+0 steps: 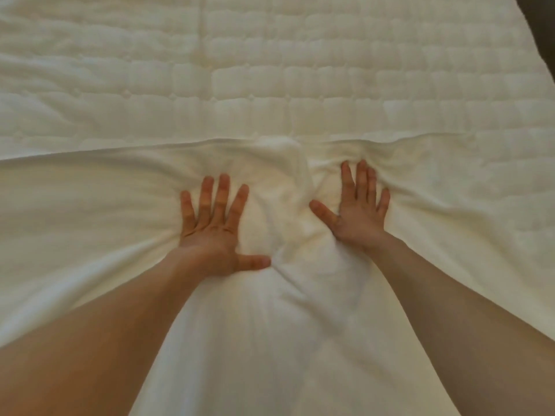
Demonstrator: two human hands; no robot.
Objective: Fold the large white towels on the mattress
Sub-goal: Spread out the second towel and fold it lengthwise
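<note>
A large white towel (pixel 90 211) lies spread over the near half of the quilted mattress (pixel 270 70), its far edge running across the middle of the view. My left hand (pixel 214 223) presses flat on the towel with fingers straight and spread. My right hand (pixel 359 205) also presses flat, a little farther away and to the right. Between the two hands the cloth is bunched into a raised ridge of wrinkles (pixel 288 199). Both forearms reach in from the bottom corners.
The bare quilted mattress fills the far half of the view. A dark strip (pixel 540 22) shows past the mattress edge at the top right corner.
</note>
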